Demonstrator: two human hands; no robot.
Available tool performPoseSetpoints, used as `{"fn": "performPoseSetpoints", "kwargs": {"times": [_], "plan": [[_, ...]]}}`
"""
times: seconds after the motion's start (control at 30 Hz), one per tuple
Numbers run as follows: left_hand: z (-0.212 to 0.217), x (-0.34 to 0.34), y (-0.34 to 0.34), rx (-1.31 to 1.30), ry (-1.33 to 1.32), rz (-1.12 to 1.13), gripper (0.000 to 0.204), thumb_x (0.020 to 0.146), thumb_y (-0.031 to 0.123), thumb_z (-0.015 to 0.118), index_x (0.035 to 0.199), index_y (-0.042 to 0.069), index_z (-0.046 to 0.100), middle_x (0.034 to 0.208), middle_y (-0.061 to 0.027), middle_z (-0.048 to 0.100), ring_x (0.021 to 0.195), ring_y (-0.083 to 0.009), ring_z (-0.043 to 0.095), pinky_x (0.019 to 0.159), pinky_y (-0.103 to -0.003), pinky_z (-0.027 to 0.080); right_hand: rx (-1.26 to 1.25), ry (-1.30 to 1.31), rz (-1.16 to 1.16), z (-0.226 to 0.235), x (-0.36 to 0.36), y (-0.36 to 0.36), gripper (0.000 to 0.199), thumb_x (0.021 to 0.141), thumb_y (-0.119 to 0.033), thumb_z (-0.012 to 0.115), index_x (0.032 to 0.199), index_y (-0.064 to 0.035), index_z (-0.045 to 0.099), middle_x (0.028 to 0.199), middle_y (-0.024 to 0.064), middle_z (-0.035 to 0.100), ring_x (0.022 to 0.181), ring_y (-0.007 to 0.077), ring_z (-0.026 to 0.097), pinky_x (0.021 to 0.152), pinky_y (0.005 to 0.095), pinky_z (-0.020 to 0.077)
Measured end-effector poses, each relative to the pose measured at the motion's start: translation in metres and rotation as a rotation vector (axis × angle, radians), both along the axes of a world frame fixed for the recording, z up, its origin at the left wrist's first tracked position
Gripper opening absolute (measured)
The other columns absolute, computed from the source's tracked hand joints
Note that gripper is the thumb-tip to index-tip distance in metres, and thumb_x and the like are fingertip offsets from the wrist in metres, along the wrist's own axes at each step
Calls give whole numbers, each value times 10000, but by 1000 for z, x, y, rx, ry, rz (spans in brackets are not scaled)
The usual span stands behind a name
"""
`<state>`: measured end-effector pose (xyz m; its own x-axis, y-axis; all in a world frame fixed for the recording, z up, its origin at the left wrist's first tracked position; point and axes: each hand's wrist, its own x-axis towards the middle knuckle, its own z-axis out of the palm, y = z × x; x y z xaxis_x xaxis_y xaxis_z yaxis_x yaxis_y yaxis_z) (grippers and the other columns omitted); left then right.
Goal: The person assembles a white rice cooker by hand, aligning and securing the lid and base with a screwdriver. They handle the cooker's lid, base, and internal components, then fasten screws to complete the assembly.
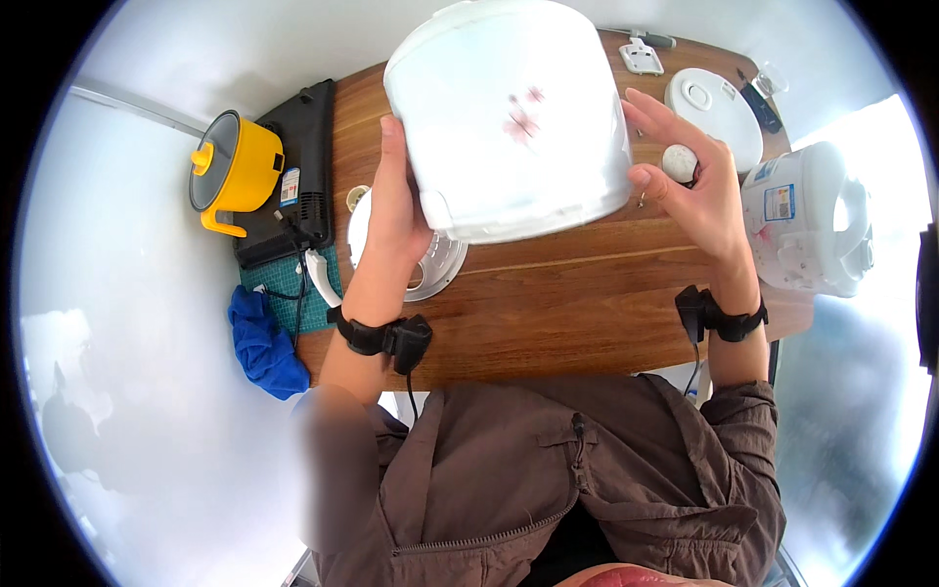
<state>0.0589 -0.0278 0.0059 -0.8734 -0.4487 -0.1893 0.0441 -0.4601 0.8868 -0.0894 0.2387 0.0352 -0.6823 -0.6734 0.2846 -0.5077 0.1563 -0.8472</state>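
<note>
While its thumb lies along one side of a white, rounded plastic housing printed with pink flowers (489,103), the left hand (396,196) grips the piece with its other fingers mostly hidden from view. On the opposite side, the right hand (706,186) is spread wide, thumb and fingertips set against the edge, so that the housing is held up between both hands above the brown wood-grain table (548,318). Its inside faces away, so I cannot tell what it contains.

In the gap between the right thumb and fingers shows a small white round piece (680,163). Below the left hand, partly covered by it, is a white circular plastic part with openings (450,266).

Farther right stands a larger white container with a flower print and a blue-edged label (797,230), its contents hidden. Near it lie a flat white round lid (729,122) and a slim black tool (760,108).

Over on the left, a yellow pot (252,166) with its grey lid (220,157) on sits on a flat black appliance (315,147); its contents cannot be seen. Nearer the person are a green gridded mat (278,313) and a crumpled blue cloth (262,344).
</note>
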Motion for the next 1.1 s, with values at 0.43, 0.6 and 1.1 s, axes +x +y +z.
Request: {"fn": "performPoseSetpoints", "kwargs": {"times": [0.43,0.6,1.1], "plan": [[2,8,-4,103,-17,-110,795,1021,712,350,1561,132,423,1446,-87,608,1344,-265,573,1115,-446,491,-5,486,-157,16,-5,-17,579,794,-138,851,1352,-105,703,965,127,785,785,163,736,754,309,588],[21,11,-6,-274,-62,-290,1048,917,879,156,1546,85,423,1383,-117,627,1200,-237,663,937,-405,589,-8,260,-332,26,-11,-25,421,870,-121,763,1286,-65,732,962,34,756,835,70,636,790,241,533],[16,32,-11,-569,-228,-357,751,1052,628,462,1506,30,458,1285,-196,685,937,-287,768,864,-367,600,217,-56,-216,12,-57,-45,457,863,-354,758,1187,-32,753,657,37,656,531,95,602,510,245,492]]}}
